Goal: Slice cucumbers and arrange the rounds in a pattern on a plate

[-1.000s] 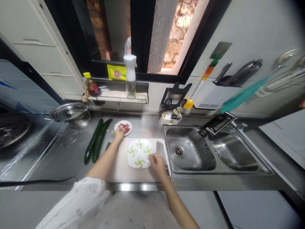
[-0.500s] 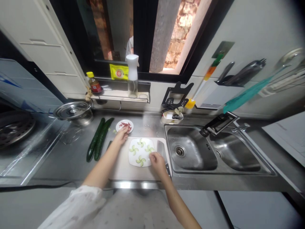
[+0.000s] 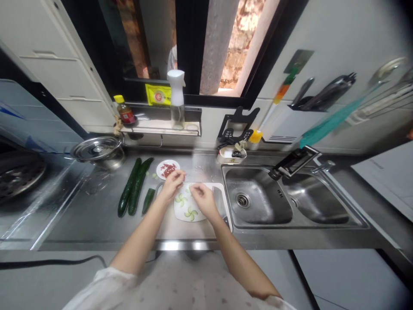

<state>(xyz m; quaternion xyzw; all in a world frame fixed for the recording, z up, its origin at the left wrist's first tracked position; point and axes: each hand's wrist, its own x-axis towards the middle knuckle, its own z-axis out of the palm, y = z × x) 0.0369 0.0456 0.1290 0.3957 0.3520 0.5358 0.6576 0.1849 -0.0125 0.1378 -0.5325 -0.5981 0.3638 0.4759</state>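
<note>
The white plate point(image 3: 179, 212) lies partly beneath the hands point(image 3: 204, 200).

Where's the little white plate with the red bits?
In the head view, the little white plate is left of centre on the metal counter, just beyond the left hand, with the two long cucumbers to its left.

A large black-framed window point(image 3: 191, 47) stands in the pale wall point(image 3: 338, 38); behind it, a rough reddish brick wall point(image 3: 243, 34) is brightly lit. Below the window is a narrow pale shelf point(image 3: 158, 128). The grey stainless steel surface point(image 3: 80, 219), whose front edge catches white light, holds a double-basin steel sink point(image 3: 263, 212).
</note>
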